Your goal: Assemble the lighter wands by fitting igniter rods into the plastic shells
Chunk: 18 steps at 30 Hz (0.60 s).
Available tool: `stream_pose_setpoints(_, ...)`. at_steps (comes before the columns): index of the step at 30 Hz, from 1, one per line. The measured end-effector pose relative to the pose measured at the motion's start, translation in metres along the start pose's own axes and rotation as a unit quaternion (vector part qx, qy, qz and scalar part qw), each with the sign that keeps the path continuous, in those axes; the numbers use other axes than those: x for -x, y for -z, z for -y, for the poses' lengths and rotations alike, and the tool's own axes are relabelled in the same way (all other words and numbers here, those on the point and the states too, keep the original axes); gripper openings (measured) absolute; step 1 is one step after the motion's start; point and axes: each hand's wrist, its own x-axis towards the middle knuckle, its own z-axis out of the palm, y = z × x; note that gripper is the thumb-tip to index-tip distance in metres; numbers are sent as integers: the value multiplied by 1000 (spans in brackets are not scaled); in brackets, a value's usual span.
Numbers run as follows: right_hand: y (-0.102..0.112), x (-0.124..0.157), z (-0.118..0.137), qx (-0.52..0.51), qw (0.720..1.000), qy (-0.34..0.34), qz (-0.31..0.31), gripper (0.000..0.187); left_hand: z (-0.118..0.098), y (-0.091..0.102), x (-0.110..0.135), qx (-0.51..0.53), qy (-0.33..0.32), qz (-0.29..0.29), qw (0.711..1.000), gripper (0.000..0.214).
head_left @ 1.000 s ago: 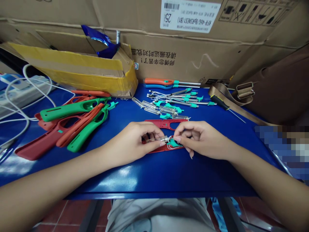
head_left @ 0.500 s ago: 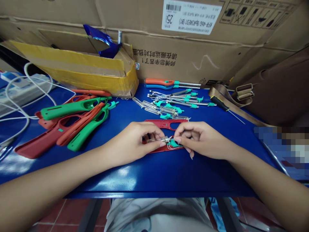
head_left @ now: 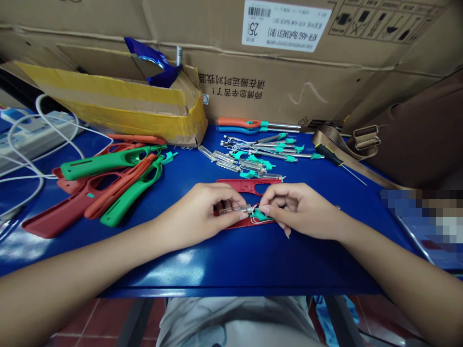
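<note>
My left hand [head_left: 197,212] and my right hand [head_left: 302,208] meet over a red plastic handle shell [head_left: 249,185] lying flat on the blue table [head_left: 231,260]. Between them sits a small clear tube with a metal end, the igniter part [head_left: 237,209]. My left fingers pinch its left end. My right thumb and forefinger pinch its right end, where a teal clip and thin white wires [head_left: 261,216] lie in the shell.
More igniter parts with teal clips [head_left: 253,156] lie behind the shell. Red, orange and green handle shells [head_left: 108,178] pile at the left. A yellow-taped carton [head_left: 119,103], white cables [head_left: 32,144], a screwdriver [head_left: 334,156] and a brown strap [head_left: 361,140] ring the table.
Nothing much: both hands stay pinched on the igniter part over the red shell, with only slight finger shifts.
</note>
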Motion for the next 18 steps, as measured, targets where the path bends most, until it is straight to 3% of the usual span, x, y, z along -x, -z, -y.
stream_pose_setpoints(18, -3, -2, 1, -9, 1000, -10, -20, 22, -1, -2, 2, -13, -14, -16, 1000, 12)
